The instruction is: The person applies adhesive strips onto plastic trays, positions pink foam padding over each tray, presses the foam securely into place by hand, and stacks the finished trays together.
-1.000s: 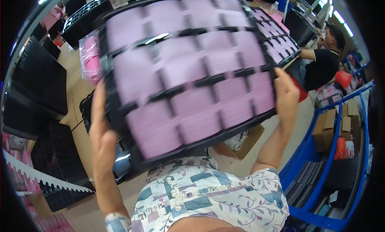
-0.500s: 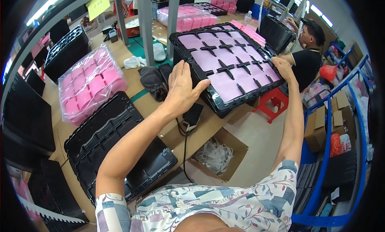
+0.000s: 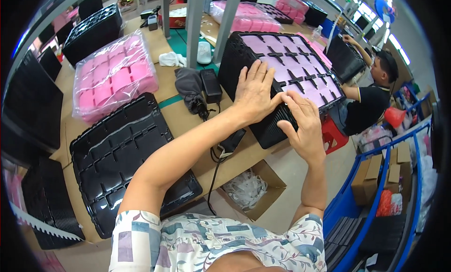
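Observation:
A stack of black plastic trays [image 3: 270, 126] stands at the table's right edge, its top tray filled with lilac foam pads [image 3: 286, 76] between black cross-shaped dividers. My left hand [image 3: 255, 91] lies on the top tray's near-left rim, fingers spread. Beside it, at the near corner of the stack, is my right hand [image 3: 304, 124], its fingers bent and its thumb apart. The right fingertips meet the left thumb; whether they also touch the tray rim is hard to make out. To the left, an unfilled black tray [image 3: 120, 154] lies on the table.
A clear bag of pink foam pads [image 3: 115, 79] sits beyond the unfilled tray. A black power adapter [image 3: 211, 85] and grey pouch [image 3: 188, 88] lie near the stack. Below stands a cardboard box [image 3: 270, 189] of scraps. A co-worker [image 3: 369, 93] sits at the right, near blue shelving [image 3: 347, 187].
The lilac-filled tray has come down level onto the stack. My right hand has left its far-right edge and moved in beside my left. My view has shifted slightly.

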A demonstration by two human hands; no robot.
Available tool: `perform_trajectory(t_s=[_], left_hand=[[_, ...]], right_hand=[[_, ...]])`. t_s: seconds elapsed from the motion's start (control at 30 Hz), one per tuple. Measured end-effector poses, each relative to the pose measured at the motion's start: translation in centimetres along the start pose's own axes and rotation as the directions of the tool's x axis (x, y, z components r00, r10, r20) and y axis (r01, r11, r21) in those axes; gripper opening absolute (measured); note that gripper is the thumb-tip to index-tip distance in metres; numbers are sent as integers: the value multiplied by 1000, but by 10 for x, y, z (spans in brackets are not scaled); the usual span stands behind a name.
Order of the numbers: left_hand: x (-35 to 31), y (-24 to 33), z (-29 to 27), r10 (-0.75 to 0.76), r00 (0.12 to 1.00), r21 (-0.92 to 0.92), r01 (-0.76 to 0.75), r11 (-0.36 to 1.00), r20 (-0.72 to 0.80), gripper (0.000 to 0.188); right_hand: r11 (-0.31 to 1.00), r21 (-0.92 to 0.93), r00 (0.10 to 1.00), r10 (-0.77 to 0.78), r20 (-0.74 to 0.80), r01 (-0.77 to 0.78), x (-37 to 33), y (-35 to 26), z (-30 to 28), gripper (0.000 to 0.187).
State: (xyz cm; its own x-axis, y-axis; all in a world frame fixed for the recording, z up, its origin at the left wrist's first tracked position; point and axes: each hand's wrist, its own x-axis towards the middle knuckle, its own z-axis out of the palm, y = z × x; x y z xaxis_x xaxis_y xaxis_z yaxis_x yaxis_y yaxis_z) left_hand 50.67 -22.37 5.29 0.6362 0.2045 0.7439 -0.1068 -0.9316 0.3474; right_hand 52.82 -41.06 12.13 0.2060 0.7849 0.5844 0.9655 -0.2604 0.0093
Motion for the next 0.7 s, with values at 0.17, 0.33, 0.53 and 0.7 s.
perform_trajectory(t_s=[0.17,0.33,0.53,0.7], left_hand=[[3,1,-2,-22,999,-94,25,995,38,76],[-2,-20,-10,65,997,-164,-56,985,51,76],[-4,-18,-22,208,951,-379,-109,919,231,82],[0,-23,-32,207,951,-334,-123,934,229,79]], right_hand=[[980,96,984,176,-25,-173,-5,19,18,48],[998,-21,999,53,11,-53,2,16,18,42],[966,-231,991,100,-87,-118,-13,-15,18,32],[977,-132,984,159,-84,-169,0,-15,21,28]])
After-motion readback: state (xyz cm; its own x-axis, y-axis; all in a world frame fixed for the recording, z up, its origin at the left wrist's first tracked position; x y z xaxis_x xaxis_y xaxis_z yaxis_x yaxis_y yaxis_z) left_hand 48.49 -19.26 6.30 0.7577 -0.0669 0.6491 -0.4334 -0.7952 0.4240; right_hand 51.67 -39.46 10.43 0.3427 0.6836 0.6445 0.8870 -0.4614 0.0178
